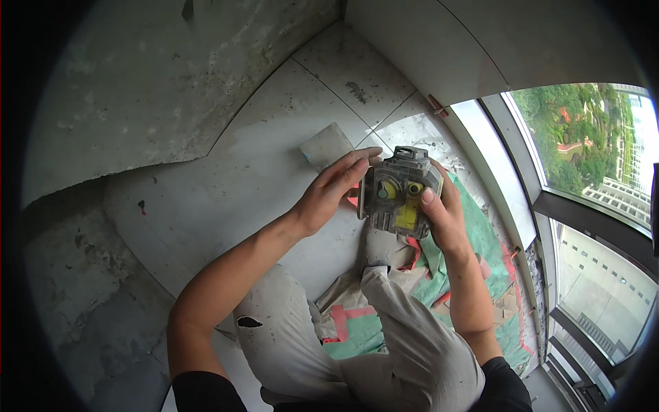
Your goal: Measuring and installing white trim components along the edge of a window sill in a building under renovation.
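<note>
A dust-covered dark grey and yellow laser level [405, 196] is held up above my lower legs. My right hand [446, 216] grips its right side, with the thumb on the near face and the other fingers partly hidden behind. Beside its left end, where a flat round base [366, 196] sticks out, is my left hand [336, 189]. The left fingers are stretched out and apart, with the tips at the upper left edge of the device; whether they press on it is hard to see.
Pale tiles [226, 199] cover the floor, with a loose square piece [327, 146] beyond my hands. Green sheeting [473, 233] edged in red lies by the window at right. A rough concrete wall [151, 89] rises at left. Red clips [437, 106] stand along the wall foot.
</note>
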Action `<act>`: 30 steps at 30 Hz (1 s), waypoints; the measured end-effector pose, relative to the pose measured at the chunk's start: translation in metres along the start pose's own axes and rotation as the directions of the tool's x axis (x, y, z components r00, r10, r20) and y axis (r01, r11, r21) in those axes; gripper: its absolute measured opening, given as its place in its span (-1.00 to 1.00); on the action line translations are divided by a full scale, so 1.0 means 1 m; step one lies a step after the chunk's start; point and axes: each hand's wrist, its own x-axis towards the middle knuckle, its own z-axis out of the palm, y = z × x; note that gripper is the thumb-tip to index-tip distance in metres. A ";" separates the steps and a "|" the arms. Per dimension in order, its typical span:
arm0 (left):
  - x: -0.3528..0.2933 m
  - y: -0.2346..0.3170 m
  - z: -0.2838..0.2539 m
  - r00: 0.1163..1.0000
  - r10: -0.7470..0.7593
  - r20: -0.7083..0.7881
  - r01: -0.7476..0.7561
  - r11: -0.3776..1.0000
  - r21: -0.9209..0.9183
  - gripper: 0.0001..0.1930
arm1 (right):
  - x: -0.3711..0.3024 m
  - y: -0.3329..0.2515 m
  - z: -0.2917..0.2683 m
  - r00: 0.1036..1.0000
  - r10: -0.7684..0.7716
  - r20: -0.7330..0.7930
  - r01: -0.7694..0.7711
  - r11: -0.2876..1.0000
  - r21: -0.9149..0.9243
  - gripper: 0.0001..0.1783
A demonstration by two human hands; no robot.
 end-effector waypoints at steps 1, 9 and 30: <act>0.001 -0.006 0.010 0.998 0.046 0.043 -0.043 0.996 -0.075 -0.40 | -0.001 0.002 0.004 1.000 -0.007 -0.001 0.007 0.999 0.035 0.07; -0.006 -0.016 0.019 0.971 0.203 0.126 -0.194 0.978 -0.077 -0.43 | -0.005 -0.008 0.015 0.990 0.135 -0.045 -0.128 0.984 0.127 -0.18; -0.019 -0.007 -0.040 0.983 0.141 -0.117 -0.147 0.988 -0.046 -0.34 | 0.032 -0.029 0.052 0.995 -0.046 0.086 0.078 0.902 -0.424 0.00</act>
